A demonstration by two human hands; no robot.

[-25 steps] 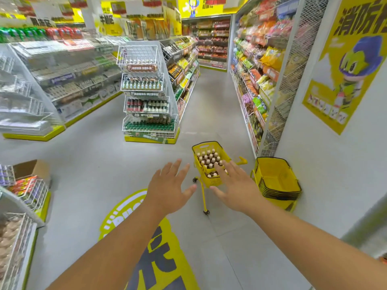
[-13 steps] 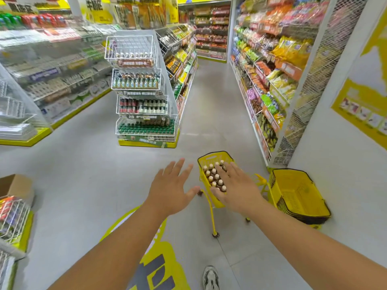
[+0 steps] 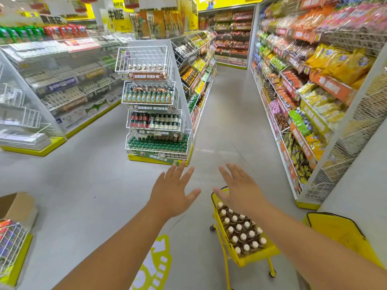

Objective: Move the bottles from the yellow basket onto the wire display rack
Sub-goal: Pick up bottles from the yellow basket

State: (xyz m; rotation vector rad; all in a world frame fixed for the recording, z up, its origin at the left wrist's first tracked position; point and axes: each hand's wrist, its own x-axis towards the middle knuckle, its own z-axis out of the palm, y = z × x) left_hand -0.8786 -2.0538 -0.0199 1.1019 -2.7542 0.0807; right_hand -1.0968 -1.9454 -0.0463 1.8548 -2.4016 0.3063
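A yellow basket (image 3: 259,254) on a wheeled yellow frame stands on the floor at lower right, packed with several brown bottles with white caps (image 3: 243,233). My right hand (image 3: 240,190) hovers over the basket's far end with fingers spread, holding nothing. My left hand (image 3: 172,190) is stretched out to the left of the basket, fingers spread, also holding nothing. The white wire display rack (image 3: 155,105) stands ahead at the end of an aisle shelf; its top tier is mostly bare wire with one row of bottles, and its lower tiers are full.
Snack shelves (image 3: 303,84) line the right side of the aisle. A stack of yellow baskets (image 3: 343,233) sits by the right wall. Left are white shelf units (image 3: 52,80), a cardboard box (image 3: 16,206) and a small wire rack (image 3: 12,243).
I have walked forward: the basket now sits close below my right hand and the wire rack looks nearer. Both hands stay spread and hold nothing.
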